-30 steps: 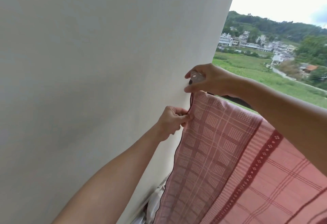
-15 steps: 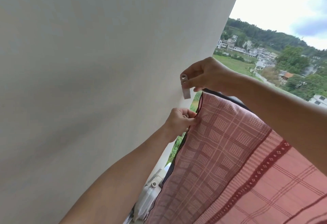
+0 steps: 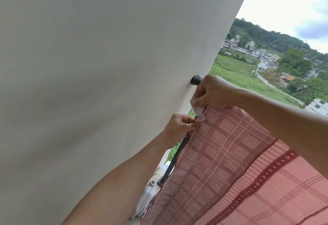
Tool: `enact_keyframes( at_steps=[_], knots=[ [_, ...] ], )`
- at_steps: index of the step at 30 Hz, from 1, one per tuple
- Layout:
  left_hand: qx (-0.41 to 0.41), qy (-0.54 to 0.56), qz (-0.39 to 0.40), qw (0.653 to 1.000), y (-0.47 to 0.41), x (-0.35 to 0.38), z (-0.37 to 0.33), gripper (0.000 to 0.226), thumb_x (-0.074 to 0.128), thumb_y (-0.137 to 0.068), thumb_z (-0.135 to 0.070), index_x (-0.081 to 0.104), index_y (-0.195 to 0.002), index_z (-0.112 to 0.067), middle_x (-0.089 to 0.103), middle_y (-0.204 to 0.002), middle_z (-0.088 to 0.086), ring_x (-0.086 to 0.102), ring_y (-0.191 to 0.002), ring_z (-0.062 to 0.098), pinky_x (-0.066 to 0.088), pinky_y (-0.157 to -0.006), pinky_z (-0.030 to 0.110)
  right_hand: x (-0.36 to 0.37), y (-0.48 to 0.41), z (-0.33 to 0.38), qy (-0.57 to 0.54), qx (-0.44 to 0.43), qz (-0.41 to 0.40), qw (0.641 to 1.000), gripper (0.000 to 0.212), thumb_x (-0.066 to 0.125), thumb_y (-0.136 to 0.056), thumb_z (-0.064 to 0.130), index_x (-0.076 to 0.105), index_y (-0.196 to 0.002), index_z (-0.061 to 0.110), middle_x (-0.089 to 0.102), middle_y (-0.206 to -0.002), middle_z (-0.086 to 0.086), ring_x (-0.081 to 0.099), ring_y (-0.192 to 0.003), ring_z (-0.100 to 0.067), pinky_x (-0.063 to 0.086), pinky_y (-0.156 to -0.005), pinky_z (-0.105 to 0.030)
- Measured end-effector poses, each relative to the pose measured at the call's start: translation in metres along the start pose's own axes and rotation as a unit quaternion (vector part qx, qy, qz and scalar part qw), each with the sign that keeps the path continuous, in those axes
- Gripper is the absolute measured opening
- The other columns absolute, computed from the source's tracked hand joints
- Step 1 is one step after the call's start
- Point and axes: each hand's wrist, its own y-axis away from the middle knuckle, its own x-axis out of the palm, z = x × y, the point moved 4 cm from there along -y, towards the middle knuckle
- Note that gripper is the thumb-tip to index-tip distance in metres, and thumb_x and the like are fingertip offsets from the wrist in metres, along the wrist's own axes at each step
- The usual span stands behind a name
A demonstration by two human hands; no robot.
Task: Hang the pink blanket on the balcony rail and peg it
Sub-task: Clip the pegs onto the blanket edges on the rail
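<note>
at blanket (image 3: 230, 153) edge, right hand (image 3: 213, 91) holding peg (image 3: 198, 110)

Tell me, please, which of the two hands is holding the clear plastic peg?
The right hand, the upper one beside the black rail end, holds the clear plastic peg over the blanket's corner. The left hand, lower, only pinches the pink checked blanket by its edge.

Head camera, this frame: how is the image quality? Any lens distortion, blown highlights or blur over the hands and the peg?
Head view: the white wall edge bows, so wide-angle distortion is plain; the sky is overexposed at the top; light is soft daylight without hard shadows; the left hand, right hand and peg are slightly soft, the pink blanket weave readable.
</note>
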Motion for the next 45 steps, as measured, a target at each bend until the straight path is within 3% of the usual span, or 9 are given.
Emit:
enact_keyframes(
  at_steps=[2,5,14,19,25,30,35,40,45],
  knots=[
    [0.006,-0.001,-0.010,1.000,0.002,0.000,-0.002,0.014,0.067,-0.087,-0.002,0.068,-0.093,0.010,0.060,-0.051,-0.010,0.051,-0.045,0.000,0.037,-0.041,0.009,0.001,0.000,-0.002,0.013,0.004,0.016,1.000,0.009,0.083,-0.073,0.031,0.080,-0.075,0.023,0.073,-0.071,0.008,0.065,-0.064,-0.009,0.052,-0.055,-0.026],
    [0.009,-0.007,-0.016,1.000,0.003,-0.001,-0.009,0.019,0.066,-0.087,0.000,0.066,-0.097,0.016,0.058,-0.052,-0.006,0.048,-0.038,0.000,0.035,-0.038,0.008,0.001,0.001,-0.005,0.025,-0.003,0.025,0.999,0.008,0.083,-0.073,0.032,0.080,-0.072,0.025,0.071,-0.066,0.012,0.056,-0.052,-0.001,0.042,-0.043,-0.015],
    [0.029,-0.002,-0.059,0.998,0.008,-0.003,-0.011,0.014,0.068,-0.086,-0.001,0.069,-0.095,0.010,0.058,-0.053,-0.004,0.047,-0.042,0.000,0.034,-0.039,0.008,-0.005,0.005,-0.018,-0.014,0.007,-0.061,0.998,0.008,0.081,-0.075,0.035,0.080,-0.077,0.027,0.070,-0.071,0.011,0.061,-0.061,-0.008,0.043,-0.047,-0.022],
    [0.028,-0.008,-0.073,0.997,0.010,-0.002,-0.012,0.011,0.068,-0.086,0.003,0.070,-0.094,0.009,0.058,-0.055,-0.002,0.048,-0.042,-0.001,0.034,-0.039,0.008,-0.009,0.009,-0.017,-0.071,-0.013,-0.059,0.996,0.004,0.082,-0.075,0.026,0.080,-0.077,0.025,0.059,-0.049,0.023,0.053,-0.048,0.006,0.034,-0.041,-0.007],
    [0.032,-0.009,-0.091,0.995,0.013,-0.001,-0.014,0.010,0.068,-0.085,0.002,0.071,-0.093,0.007,0.058,-0.051,-0.007,0.047,-0.041,-0.001,0.034,-0.039,0.008,-0.004,-0.001,-0.024,-0.030,0.057,-0.006,0.998,0.010,0.085,-0.069,0.029,0.079,-0.071,0.022,0.072,-0.069,0.002,0.058,-0.057,-0.008,0.043,-0.047,-0.021],
    [0.028,-0.003,-0.103,0.994,0.014,0.000,-0.016,0.010,0.068,-0.085,0.001,0.070,-0.094,0.006,0.056,-0.053,0.000,0.043,-0.035,0.000,0.031,-0.036,0.009,-0.007,0.007,-0.027,-0.133,0.011,0.027,0.991,0.014,0.085,-0.071,0.022,0.080,-0.081,0.013,0.066,-0.072,0.005,0.055,-0.053,0.004,0.042,-0.047,-0.012],
    [0.021,0.012,-0.108,0.994,0.011,0.002,-0.012,0.005,0.068,-0.084,0.003,0.070,-0.084,-0.002,0.055,-0.046,-0.008,0.045,-0.038,0.004,0.029,-0.033,0.013,-0.003,0.016,-0.025,-0.147,-0.004,0.051,0.988,0.016,0.084,-0.075,0.027,0.078,-0.084,0.014,0.072,-0.075,-0.005,0.054,-0.053,-0.002,0.042,-0.050,-0.019],
    [-0.005,0.007,-0.054,0.998,0.010,0.003,-0.011,0.005,0.069,-0.085,-0.003,0.068,-0.088,0.001,0.053,-0.056,0.002,0.043,-0.042,0.009,0.031,-0.039,0.018,-0.008,0.023,-0.034,-0.195,0.013,-0.043,0.980,0.016,0.082,-0.076,0.023,0.078,-0.087,0.011,0.059,-0.068,0.008,0.049,-0.047,0.005,0.037,-0.044,-0.009],
    [-0.051,-0.035,0.036,0.997,0.005,0.014,-0.025,0.011,0.066,-0.089,-0.011,0.068,-0.096,-0.002,0.055,-0.056,-0.002,0.042,-0.043,0.008,0.030,-0.036,0.016,-0.019,0.023,-0.043,-0.323,0.046,-0.104,0.940,0.020,0.082,-0.074,0.011,0.076,-0.089,0.001,0.075,-0.076,-0.008,0.070,-0.061,-0.010,0.059,-0.065,-0.025]
  ],
)
